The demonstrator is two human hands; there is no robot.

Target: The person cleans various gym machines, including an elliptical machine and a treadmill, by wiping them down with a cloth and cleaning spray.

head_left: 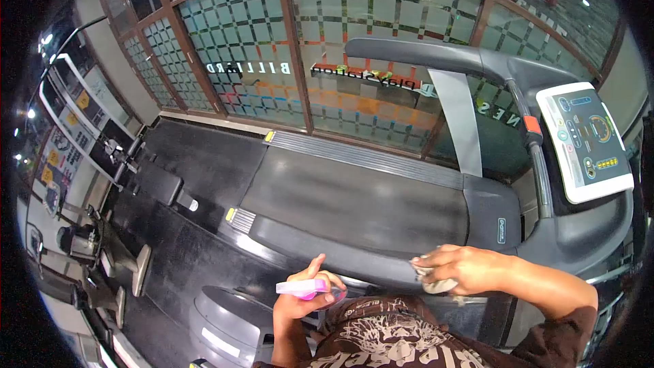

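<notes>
My left hand [291, 308] is closed around a spray bottle with a pink-and-white head [303, 290], one finger stretched out above it. In my right hand [463, 269] a pale crumpled cloth [434, 281] is bunched, right at the near handrail [340, 247] of a treadmill. The treadmill's dark belt [361, 194] lies just beyond both hands. At its right end stands the white-framed console [587, 142], and a red piece [532, 125] sits on the crossbar before it.
Behind the treadmill is a brown-framed glass wall [235, 48] with a check pattern and lettering. A weight bench [163, 184] and gym machines [85, 238] stand on the left. A rounded dark machine part [228, 313] is close by my left arm.
</notes>
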